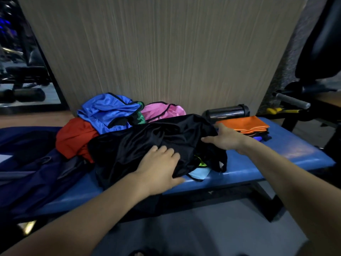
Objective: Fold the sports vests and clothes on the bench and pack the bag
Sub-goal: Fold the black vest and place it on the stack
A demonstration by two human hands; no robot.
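Note:
A crumpled black garment (pixel 147 143) lies in the middle of the blue padded bench (pixel 276 156). My left hand (pixel 158 167) rests flat on its near part, thumb at the front hem. My right hand (pixel 224 138) touches the garment's right edge with straight fingers. Behind it lie a blue vest (pixel 105 111), a red garment (pixel 73 137), a pink vest (pixel 162 110) and a bit of green. Light blue and neon yellow cloth (pixel 200 169) peeks out under the black garment. A dark navy bag (pixel 31 174) lies at the bench's left end. A folded orange vest (pixel 243 124) tops a small stack at the right.
A dark cylindrical bottle (pixel 227 111) lies on its side behind the orange stack, against the wood-grain wall panel (pixel 166 52). Gym equipment with a grey padded handle (pixel 293 100) stands at the right. A mirror (pixel 20 71) is at the left. Grey floor lies below the bench.

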